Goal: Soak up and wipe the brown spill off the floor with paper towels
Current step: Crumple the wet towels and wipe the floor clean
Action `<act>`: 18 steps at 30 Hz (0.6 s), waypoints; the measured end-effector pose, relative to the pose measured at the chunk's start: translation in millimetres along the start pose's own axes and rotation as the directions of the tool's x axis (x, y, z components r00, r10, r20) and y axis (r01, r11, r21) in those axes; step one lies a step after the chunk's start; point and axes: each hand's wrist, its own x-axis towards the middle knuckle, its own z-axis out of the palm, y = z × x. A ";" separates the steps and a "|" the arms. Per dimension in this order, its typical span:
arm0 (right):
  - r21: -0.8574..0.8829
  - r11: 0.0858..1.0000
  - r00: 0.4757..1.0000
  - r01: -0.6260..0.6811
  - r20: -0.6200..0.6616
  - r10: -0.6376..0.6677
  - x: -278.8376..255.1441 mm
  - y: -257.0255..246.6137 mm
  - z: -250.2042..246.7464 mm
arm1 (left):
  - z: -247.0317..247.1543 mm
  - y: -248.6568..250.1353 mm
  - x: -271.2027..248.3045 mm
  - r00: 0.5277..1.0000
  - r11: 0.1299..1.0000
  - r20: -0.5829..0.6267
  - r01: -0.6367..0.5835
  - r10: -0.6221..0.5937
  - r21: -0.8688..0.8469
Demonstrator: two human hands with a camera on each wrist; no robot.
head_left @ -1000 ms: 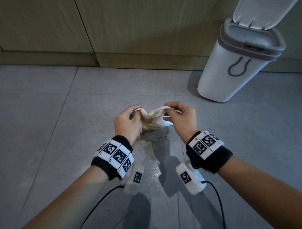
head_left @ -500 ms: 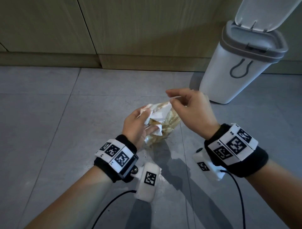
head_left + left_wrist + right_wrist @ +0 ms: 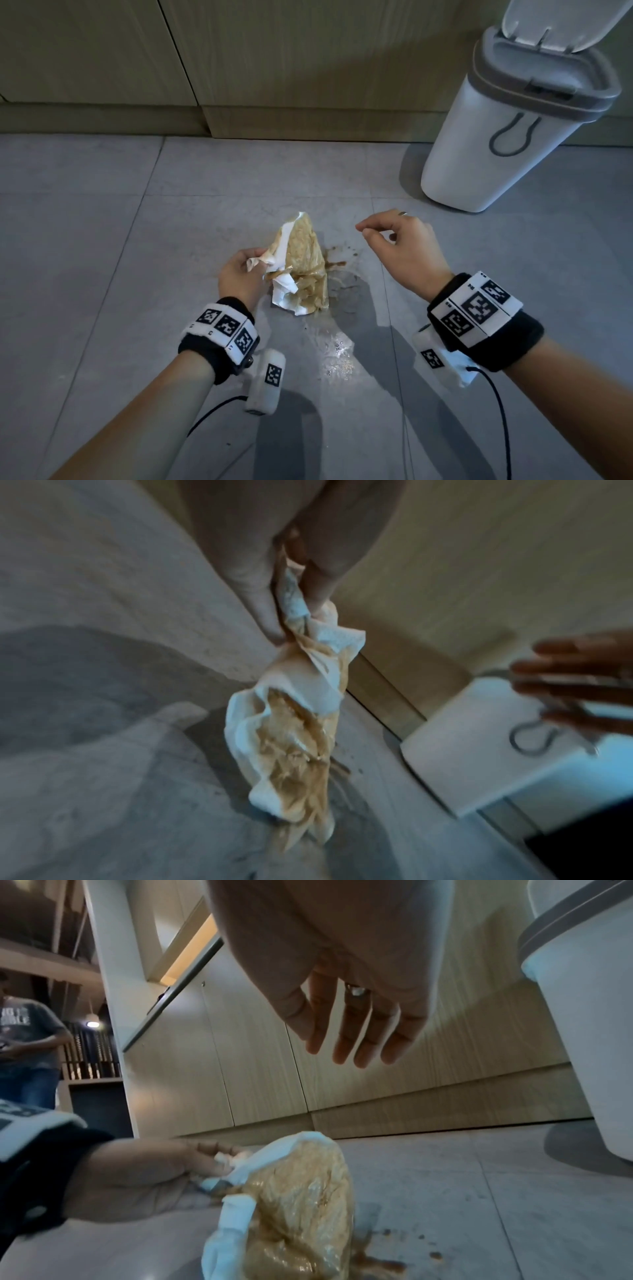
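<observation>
My left hand [image 3: 239,277] pinches one edge of a crumpled paper towel [image 3: 301,263], white at the rim and soaked brown across most of it. The towel [image 3: 294,739] hangs from thumb and fingers [image 3: 253,588] low over the grey floor tiles. Brown spill [image 3: 337,263] streaks and droplets lie on the floor just right of the towel [image 3: 301,1204], with a wet sheen [image 3: 339,353] nearer me. My right hand [image 3: 394,240] hovers to the right of the towel, empty, its fingers [image 3: 356,1031] loosely extended downward.
A white bin [image 3: 507,137] with a grey rim and raised lid stands at the far right. Wooden cabinet fronts [image 3: 274,61] with a plinth run along the back. A person [image 3: 27,1047] stands far off to the left in the right wrist view.
Both hands held the towel a second ago. My right hand has let go and moved off to the right; my left hand has lowered the towel toward the floor.
</observation>
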 end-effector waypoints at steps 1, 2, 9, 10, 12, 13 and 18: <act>-0.006 1.000 1.000 0.013 0.003 -0.013 -0.3 1.2 2.2 | 2.6 -0.4 -0.4 0.999 0.997 -0.009 -0.045 0.046 0.058; -0.013 0.999 1.000 0.029 0.005 -0.029 -0.8 2.7 5.0 | 5.4 -1.5 -1.9 0.997 0.992 -0.007 -0.075 0.076 0.104; -0.156 0.962 0.974 0.225 0.073 -0.216 -8.2 21.1 39.9 | 28.5 -24.9 -18.9 0.846 0.585 0.460 -0.523 0.270 0.620; -0.191 0.950 0.965 0.247 0.142 -0.222 -9.1 24.9 47.6 | 30.5 -34.3 -18.0 0.794 0.409 0.567 -0.603 0.220 0.685; -0.293 0.925 0.933 0.244 0.332 -0.141 -10.5 31.4 63.1 | 31.1 -49.5 -13.9 0.766 0.145 0.637 -0.642 0.085 0.753; -0.348 0.909 0.903 0.232 0.424 -0.068 -10.8 35.0 70.5 | 30.6 -52.9 -13.3 0.775 0.086 0.632 -0.632 0.034 0.770; -0.404 0.895 0.790 0.188 0.603 0.107 -10.0 42.7 105.9 | 35.4 -52.7 -11.2 0.767 0.020 0.620 -0.626 -0.164 0.779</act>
